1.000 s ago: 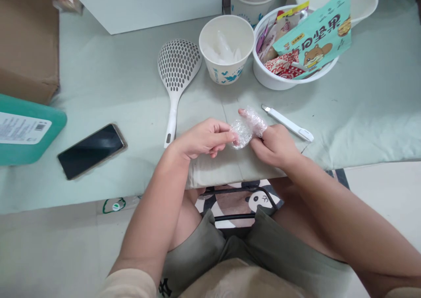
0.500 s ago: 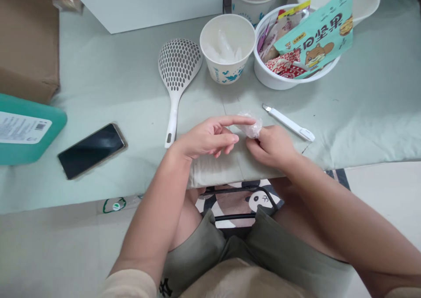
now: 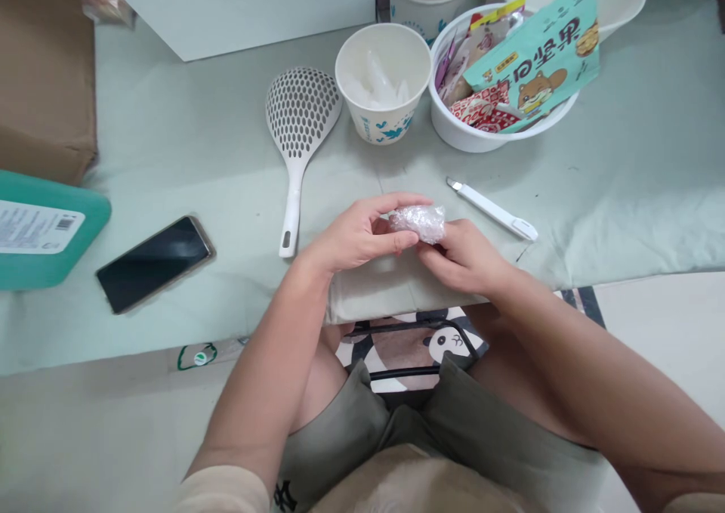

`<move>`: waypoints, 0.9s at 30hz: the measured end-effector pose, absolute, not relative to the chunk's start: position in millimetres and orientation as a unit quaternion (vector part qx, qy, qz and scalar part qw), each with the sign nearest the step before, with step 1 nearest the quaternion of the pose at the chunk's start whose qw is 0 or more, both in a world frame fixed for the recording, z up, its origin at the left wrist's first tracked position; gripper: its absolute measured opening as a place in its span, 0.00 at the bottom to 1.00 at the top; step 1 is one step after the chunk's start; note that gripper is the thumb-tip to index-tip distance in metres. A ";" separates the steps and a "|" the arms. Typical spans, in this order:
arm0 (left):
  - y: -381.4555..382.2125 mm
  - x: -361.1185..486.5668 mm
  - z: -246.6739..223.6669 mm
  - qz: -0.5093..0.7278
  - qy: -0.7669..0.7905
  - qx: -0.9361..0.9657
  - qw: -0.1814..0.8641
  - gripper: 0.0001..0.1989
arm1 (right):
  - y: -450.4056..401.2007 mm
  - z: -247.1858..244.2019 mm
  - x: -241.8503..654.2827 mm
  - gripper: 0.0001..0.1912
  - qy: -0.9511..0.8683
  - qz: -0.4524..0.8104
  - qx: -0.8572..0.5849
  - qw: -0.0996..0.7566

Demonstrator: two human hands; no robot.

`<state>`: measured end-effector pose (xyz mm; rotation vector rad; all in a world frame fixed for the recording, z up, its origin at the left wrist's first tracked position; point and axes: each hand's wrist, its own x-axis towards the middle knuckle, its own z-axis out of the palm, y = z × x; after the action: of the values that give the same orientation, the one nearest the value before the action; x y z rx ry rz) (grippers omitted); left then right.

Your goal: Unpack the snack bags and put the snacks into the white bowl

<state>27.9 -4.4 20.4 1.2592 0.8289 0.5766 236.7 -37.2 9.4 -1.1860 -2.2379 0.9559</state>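
Note:
A small bundle of crinkled clear plastic is held between my two hands, just above the table's front edge. My left hand has its thumb and fingers closed round the bundle's left part. On the right end of the bundle, my right hand grips with curled fingers. What lies inside the plastic cannot be made out. A white cutter with its blade showing lies behind my right hand. Beyond my hands stands a paper cup holding whitish translucent pieces. The white slotted ladle rests left of the cup.
A white bowl of snack packets stands right of the cup, near stacked paper cups. At the left are a black phone, a green container and a cardboard box. A white panel stands behind.
My left hand has closed its extended fingers round the plastic bundle, which now shows more fully between both hands. The whole view has shifted slightly.

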 end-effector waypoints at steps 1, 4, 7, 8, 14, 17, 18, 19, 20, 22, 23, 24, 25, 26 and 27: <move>-4.2 28.5 20.2 0.259 0.369 0.567 0.690 0.26 | -37.0 9.1 236.9 0.06 -0.806 0.346 -0.428 0.219; -3.7 29.9 20.0 0.275 0.362 0.567 0.687 0.25 | -36.9 8.7 237.0 0.05 -0.805 0.350 -0.417 0.235; -2.7 29.9 18.9 0.297 0.369 0.557 0.682 0.24 | -38.0 11.1 236.9 0.05 -0.798 0.357 -0.408 0.264; -2.2 29.4 18.3 0.310 0.378 0.550 0.677 0.24 | -38.6 12.3 237.0 0.05 -0.792 0.360 -0.410 0.274; -0.7 25.4 16.1 0.338 0.431 0.540 0.639 0.26 | -38.4 12.8 239.6 0.15 -0.709 0.296 -0.493 0.408; -1.7 26.9 16.0 0.310 0.416 0.565 0.642 0.25 | -37.1 8.5 238.8 0.24 -0.742 0.248 -0.465 0.414; -2.1 27.8 16.2 0.300 0.411 0.572 0.643 0.24 | -37.0 7.6 238.0 0.24 -0.754 0.240 -0.461 0.402; -2.4 28.6 16.4 0.290 0.408 0.580 0.643 0.24 | -37.1 7.3 237.1 0.21 -0.760 0.237 -0.464 0.390; -2.6 29.3 16.8 0.283 0.408 0.587 0.640 0.23 | -37.4 7.5 236.2 0.18 -0.759 0.237 -0.474 0.379; -3.1 30.3 17.7 0.273 0.414 0.597 0.631 0.22 | -37.9 9.0 234.7 0.13 -0.744 0.250 -0.499 0.368; -3.3 30.6 18.1 0.270 0.417 0.598 0.630 0.22 | -38.1 10.1 234.1 0.11 -0.734 0.259 -0.510 0.367; -3.6 30.9 18.3 0.270 0.418 0.594 0.632 0.23 | -38.1 11.1 233.7 0.10 -0.722 0.269 -0.518 0.370; -3.9 31.2 18.4 0.275 0.420 0.584 0.638 0.24 | -37.9 12.1 233.4 0.09 -0.710 0.279 -0.525 0.377; -4.2 31.6 18.2 0.284 0.421 0.572 0.644 0.26 | -37.6 13.0 233.2 0.08 -0.697 0.290 -0.531 0.384; -4.4 32.0 18.0 0.293 0.423 0.559 0.650 0.28 | -37.3 13.6 233.1 0.08 -0.684 0.302 -0.538 0.389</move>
<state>32.0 -4.4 18.0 1.2710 0.9599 0.6659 233.1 -37.3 13.6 -1.3679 -1.7388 0.7690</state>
